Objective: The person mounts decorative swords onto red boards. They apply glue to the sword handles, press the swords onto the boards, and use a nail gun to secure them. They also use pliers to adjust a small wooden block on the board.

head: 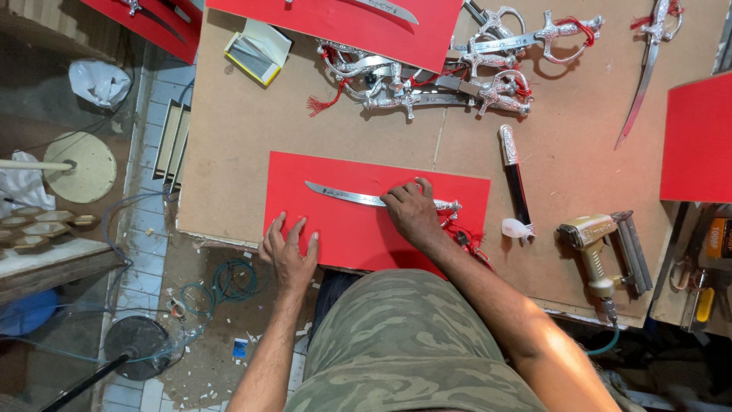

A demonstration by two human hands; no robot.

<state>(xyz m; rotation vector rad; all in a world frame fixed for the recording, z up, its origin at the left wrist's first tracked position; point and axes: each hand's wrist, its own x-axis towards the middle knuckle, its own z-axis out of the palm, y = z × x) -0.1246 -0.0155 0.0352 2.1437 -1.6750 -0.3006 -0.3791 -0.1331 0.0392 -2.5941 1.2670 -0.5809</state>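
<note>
Your right hand (412, 210) lies fingers down on a small silver dagger (358, 197), pressing it near where blade meets hilt; the fingers are together over it, not wrapped around. The blade points left across the red board (343, 229), the ornate hilt and its red tassel (467, 238) trailing right of your wrist. Your left hand (290, 248) is spread flat, fingers apart, on the board's near left edge, holding nothing. As far as I can judge, the dagger is placed but not yet fixed. Farther out on the surface (229, 137) lie a black scabbard (515, 172), a nail gun (602, 248) and a heap of daggers (427, 72).
</note>
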